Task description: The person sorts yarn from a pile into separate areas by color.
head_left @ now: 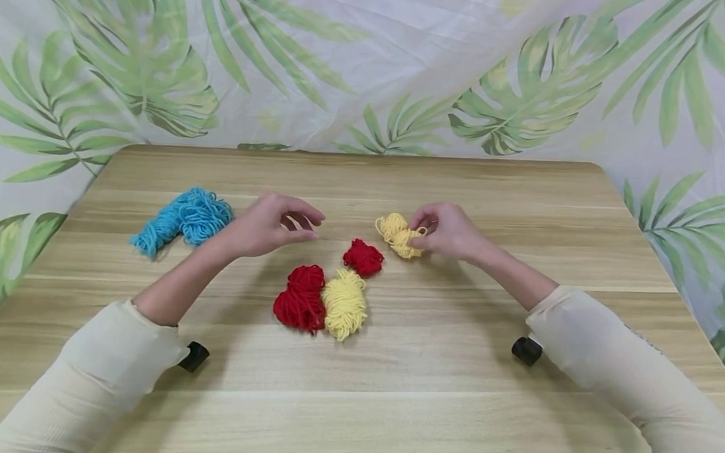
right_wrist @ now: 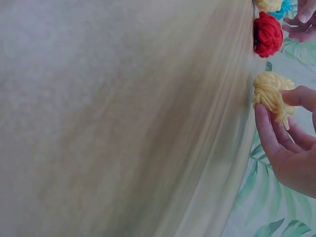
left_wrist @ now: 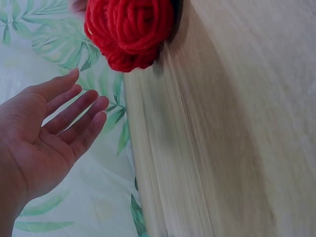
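Between thumb and fingers, my right hand (head_left: 449, 231) pinches a small yellow yarn bundle (head_left: 396, 233), right of the table's middle; the right wrist view shows the same yarn bundle (right_wrist: 272, 94) in its fingertips. My left hand (head_left: 272, 227) hovers over the table with relaxed fingers and holds nothing; its palm shows in the left wrist view. Below and between the hands lie a small red yarn bundle (head_left: 363, 258), a larger red yarn bundle (head_left: 301, 299) and a pale yellow yarn skein (head_left: 344, 304), the last two touching. Behind the left forearm sits blue yarn (head_left: 185, 219).
All the yarn lies on a wood-grain table (head_left: 428, 415) with rounded far corners. A leaf-printed cloth (head_left: 404, 68) hangs behind it. Black cylindrical pieces (head_left: 527, 351) stick out beneath both sleeves.
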A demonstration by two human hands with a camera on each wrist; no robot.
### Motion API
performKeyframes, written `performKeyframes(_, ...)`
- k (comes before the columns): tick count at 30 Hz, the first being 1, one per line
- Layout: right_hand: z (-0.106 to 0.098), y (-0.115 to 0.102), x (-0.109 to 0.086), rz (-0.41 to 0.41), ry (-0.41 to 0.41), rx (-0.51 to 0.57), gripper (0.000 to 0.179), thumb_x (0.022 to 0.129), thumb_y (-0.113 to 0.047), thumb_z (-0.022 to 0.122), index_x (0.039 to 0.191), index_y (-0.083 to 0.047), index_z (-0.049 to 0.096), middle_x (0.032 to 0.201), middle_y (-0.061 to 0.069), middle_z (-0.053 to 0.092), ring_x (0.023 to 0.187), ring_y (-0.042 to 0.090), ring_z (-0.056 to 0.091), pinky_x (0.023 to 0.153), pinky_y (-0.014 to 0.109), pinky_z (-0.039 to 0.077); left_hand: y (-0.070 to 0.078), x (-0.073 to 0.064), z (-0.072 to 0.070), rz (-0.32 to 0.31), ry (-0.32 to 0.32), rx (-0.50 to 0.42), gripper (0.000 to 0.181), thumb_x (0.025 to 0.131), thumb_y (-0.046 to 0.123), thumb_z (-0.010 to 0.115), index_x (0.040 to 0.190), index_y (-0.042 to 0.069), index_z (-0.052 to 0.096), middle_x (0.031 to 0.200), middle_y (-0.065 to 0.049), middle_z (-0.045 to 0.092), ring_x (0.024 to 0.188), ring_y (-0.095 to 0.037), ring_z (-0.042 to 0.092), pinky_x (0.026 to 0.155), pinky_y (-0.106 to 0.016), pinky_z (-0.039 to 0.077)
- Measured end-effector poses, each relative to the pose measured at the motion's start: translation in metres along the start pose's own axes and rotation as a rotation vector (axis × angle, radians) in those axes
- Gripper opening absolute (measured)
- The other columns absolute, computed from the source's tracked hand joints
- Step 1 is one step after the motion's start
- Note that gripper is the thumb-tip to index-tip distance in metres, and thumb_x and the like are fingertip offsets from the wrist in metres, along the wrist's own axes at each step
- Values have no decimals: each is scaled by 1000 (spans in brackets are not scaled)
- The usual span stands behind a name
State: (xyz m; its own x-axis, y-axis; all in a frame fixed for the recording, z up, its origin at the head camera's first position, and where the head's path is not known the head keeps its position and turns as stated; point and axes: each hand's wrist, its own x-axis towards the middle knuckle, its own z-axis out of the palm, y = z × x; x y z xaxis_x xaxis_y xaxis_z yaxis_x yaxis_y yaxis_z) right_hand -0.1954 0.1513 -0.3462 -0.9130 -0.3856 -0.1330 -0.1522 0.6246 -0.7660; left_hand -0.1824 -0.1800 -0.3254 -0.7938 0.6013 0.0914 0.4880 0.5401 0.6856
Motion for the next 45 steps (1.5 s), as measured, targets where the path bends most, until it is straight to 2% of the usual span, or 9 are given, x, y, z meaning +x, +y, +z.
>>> performKeyframes(4,-2,2,5,19,30,26,21,86,1,79,104,4,69,103,15,69,99,29,67,88,33,55,1,2,5,3,-16,-12,27,92,-1,76,117,-9,73,108,-21,75,97,-29,72,88,-48,59)
performKeyframes(11,-5,4,13,49,82,98,24,88,3,77,109,5,67,110,18,67,100,28,66,82,24,55,8,5,11,25,-63,-39,27,91,-3,76,117,-10,72,110,-22,75,94,-28,73,88,-47,59)
performKeyframes(14,-7,5,17,51,99,110,24,89,2,76,111,6,66,112,19,67,102,29,65,83,25,55,11,6,13,39,-81,-45,28,90,-2,77,117,-9,72,110,-21,75,93,-26,73,88,-46,59)
performKeyframes(20,-8,6,24,59,114,144,24,90,3,76,111,8,66,111,20,66,95,24,65,75,20,55,15,9,16,65,-104,-52,28,91,0,78,118,-8,73,111,-21,75,94,-26,72,87,-46,60)
performKeyframes(28,-7,5,31,74,124,205,27,91,3,75,115,10,65,112,20,66,84,16,65,78,30,61,19,9,22,114,-159,-60,27,89,5,81,113,-5,75,108,-17,75,94,-24,72,87,-42,60)
performKeyframes(35,-7,6,37,89,130,242,29,91,5,75,117,11,64,115,22,66,79,17,65,79,33,61,22,8,26,158,-217,-42,26,87,8,83,111,-2,76,107,-11,76,95,-26,72,88,-42,60)
performKeyframes(45,-8,7,45,119,164,290,31,90,4,76,118,11,64,118,22,65,80,15,65,79,32,61,27,6,26,144,-304,-17,37,85,16,87,116,1,76,115,-9,75,100,-25,72,90,-44,58)
